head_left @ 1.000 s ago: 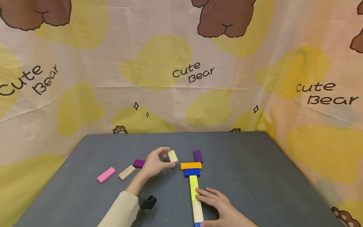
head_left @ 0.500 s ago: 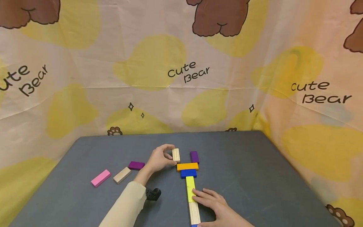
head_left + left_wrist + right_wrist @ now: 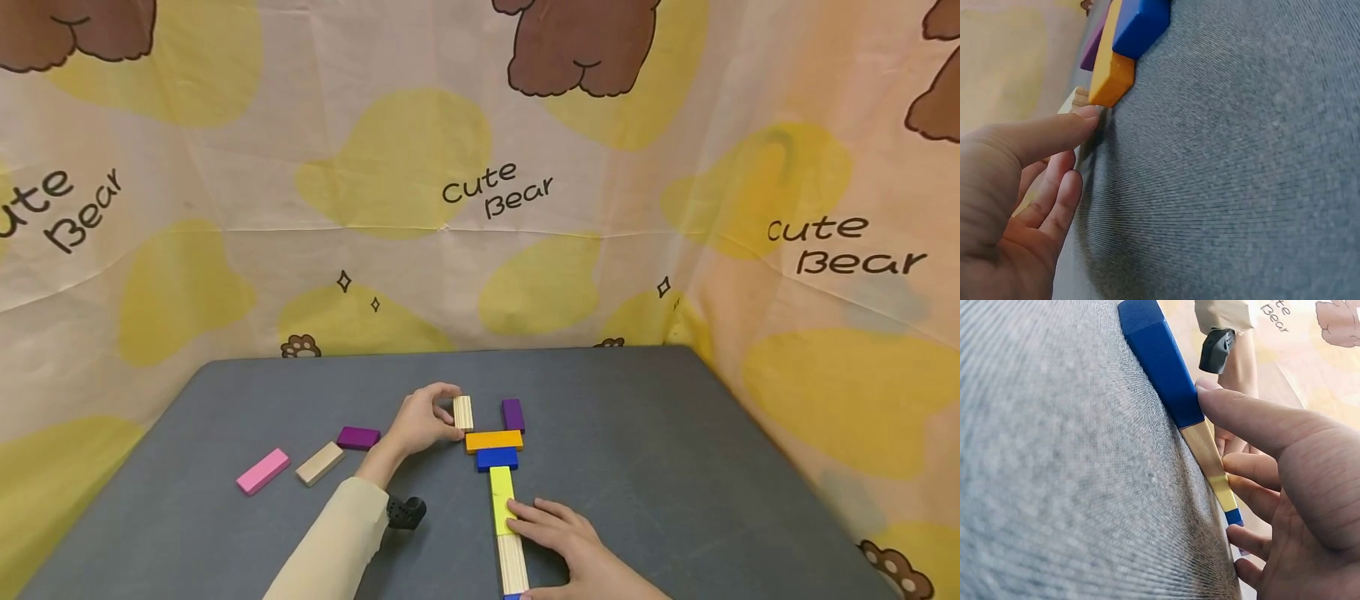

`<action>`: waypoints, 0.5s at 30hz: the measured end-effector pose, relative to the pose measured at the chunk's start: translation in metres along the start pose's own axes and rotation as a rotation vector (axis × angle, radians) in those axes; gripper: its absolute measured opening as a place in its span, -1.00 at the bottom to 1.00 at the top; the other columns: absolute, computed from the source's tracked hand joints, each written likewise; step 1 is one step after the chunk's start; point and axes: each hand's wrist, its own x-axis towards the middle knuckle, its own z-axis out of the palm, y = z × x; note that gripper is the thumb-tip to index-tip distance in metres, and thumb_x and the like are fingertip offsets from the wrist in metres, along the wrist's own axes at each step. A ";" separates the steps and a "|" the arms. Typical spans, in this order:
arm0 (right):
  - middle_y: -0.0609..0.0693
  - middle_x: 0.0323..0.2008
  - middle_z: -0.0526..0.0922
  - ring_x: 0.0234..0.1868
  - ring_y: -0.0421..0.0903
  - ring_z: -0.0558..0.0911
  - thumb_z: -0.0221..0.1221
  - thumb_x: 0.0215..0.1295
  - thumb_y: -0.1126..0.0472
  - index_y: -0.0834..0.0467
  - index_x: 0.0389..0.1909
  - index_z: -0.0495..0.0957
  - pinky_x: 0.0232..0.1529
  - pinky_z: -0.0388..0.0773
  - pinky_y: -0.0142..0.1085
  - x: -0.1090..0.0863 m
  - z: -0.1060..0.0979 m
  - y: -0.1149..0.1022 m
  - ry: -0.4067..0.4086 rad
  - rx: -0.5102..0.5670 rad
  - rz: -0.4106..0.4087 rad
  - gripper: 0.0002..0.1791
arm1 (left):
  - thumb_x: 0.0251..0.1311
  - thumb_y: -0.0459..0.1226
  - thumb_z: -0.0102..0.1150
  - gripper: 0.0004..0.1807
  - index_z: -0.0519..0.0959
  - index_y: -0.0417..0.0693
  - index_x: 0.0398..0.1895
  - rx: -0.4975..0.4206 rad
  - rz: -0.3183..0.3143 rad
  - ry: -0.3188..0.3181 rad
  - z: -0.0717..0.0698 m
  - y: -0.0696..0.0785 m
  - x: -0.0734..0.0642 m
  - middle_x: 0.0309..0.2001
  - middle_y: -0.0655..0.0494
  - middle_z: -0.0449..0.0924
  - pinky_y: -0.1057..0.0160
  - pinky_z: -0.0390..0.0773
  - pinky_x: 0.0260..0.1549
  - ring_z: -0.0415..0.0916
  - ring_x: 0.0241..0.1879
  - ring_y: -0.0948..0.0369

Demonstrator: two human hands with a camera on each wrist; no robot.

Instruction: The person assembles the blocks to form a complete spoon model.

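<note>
My left hand [image 3: 420, 423] pinches a plain wooden block [image 3: 463, 412] between thumb and fingers. That block stands at the left end of the orange block [image 3: 493, 442], on its far side; in the left wrist view the thumb partly hides it. At the orange block's right end lies a purple block [image 3: 513, 415]. Nearer me, a blue block [image 3: 497, 458], a yellow block [image 3: 502, 500], a second wooden block [image 3: 513, 563] and another blue block [image 3: 1163, 372] form a line. With relaxed fingers, my right hand [image 3: 573, 546] touches this line; its thumb rests at the near blue block.
Left of the line lie a pink block [image 3: 263, 472], a wooden block [image 3: 320, 463] and a dark purple block [image 3: 358, 437]. A black strap device [image 3: 406, 512] sits on the left wrist. The grey table [image 3: 675, 467] meets a patterned cloth [image 3: 480, 275] behind.
My left hand has carried the wooden block rightward to the orange block's left end and turned it upright in line with the purple one. My right hand stays by the row. The head view shifted slightly.
</note>
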 end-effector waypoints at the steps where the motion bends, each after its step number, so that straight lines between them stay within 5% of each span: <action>1: -0.26 0.44 0.21 0.38 0.17 0.15 0.26 0.17 -0.32 -0.14 0.41 0.36 0.12 0.12 0.38 0.000 0.000 0.000 0.000 -0.001 -0.002 -0.20 | -0.14 -0.46 0.56 -0.28 0.53 -0.14 0.21 0.004 -0.003 -0.002 0.000 -0.002 0.000 0.08 0.05 0.58 0.19 0.55 -0.31 0.54 -0.37 0.22; 15: -0.26 0.43 0.22 0.37 0.18 0.17 0.27 0.15 -0.32 -0.15 0.41 0.37 0.10 0.16 0.38 0.000 -0.002 -0.001 0.001 -0.001 0.011 -0.20 | -0.09 -0.49 0.51 -0.26 0.48 -0.16 0.26 -0.051 -0.028 -0.061 0.002 -0.011 0.000 0.19 -0.05 0.53 0.22 0.55 -0.28 0.58 -0.36 0.23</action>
